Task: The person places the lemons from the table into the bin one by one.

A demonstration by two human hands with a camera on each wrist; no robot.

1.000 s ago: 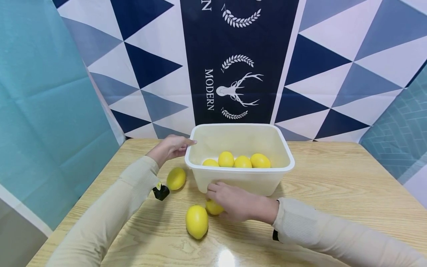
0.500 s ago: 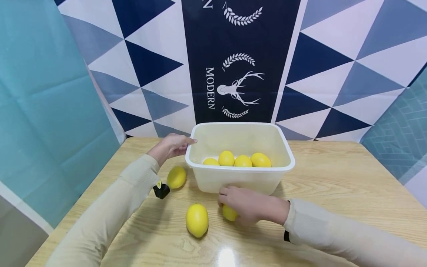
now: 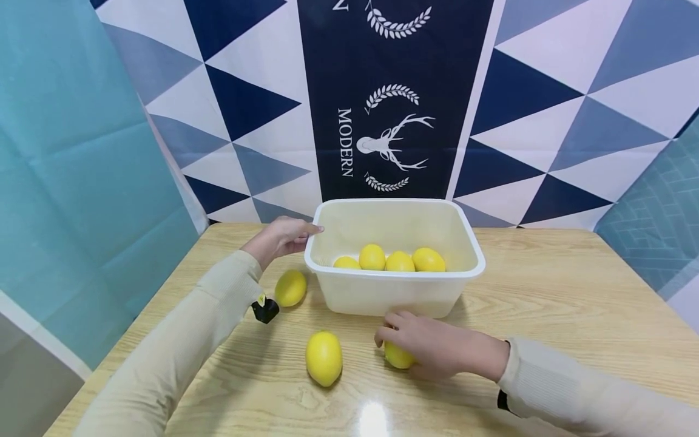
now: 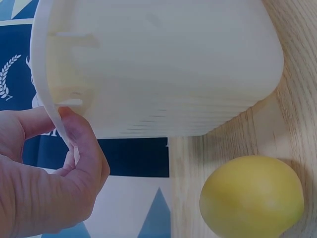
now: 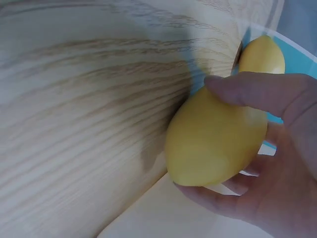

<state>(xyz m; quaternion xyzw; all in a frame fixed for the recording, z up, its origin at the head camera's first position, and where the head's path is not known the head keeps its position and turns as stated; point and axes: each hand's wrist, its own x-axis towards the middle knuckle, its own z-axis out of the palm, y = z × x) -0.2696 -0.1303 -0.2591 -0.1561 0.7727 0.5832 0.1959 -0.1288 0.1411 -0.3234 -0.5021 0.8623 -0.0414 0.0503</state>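
Observation:
My left hand (image 3: 284, 238) grips the left rim of a white plastic bin (image 3: 382, 294), thumb over the edge and fingers curled under it, as the left wrist view shows. Several lemons (image 3: 372, 257) lie inside the bin. In front of the bin, my right hand (image 3: 431, 343) holds a lemon (image 5: 215, 141) low over the table, its thumb on one side and fingers round the other. A second lemon (image 3: 324, 358) lies on the table to the left of that hand. Another lemon (image 3: 290, 287) sits beside the bin's left side, below my left wrist.
The wooden table (image 3: 546, 291) carries everything. Behind the bin hangs a patterned cloth (image 3: 388, 121) with triangles and a deer head. A teal sheet (image 3: 82, 182) covers the left side. A small black piece (image 3: 265, 309) is strapped at my left cuff.
My right hand has moved to the right along the front of the bin, taking its lemon with it. My left hand stays on the rim, and the other lemons keep their places.

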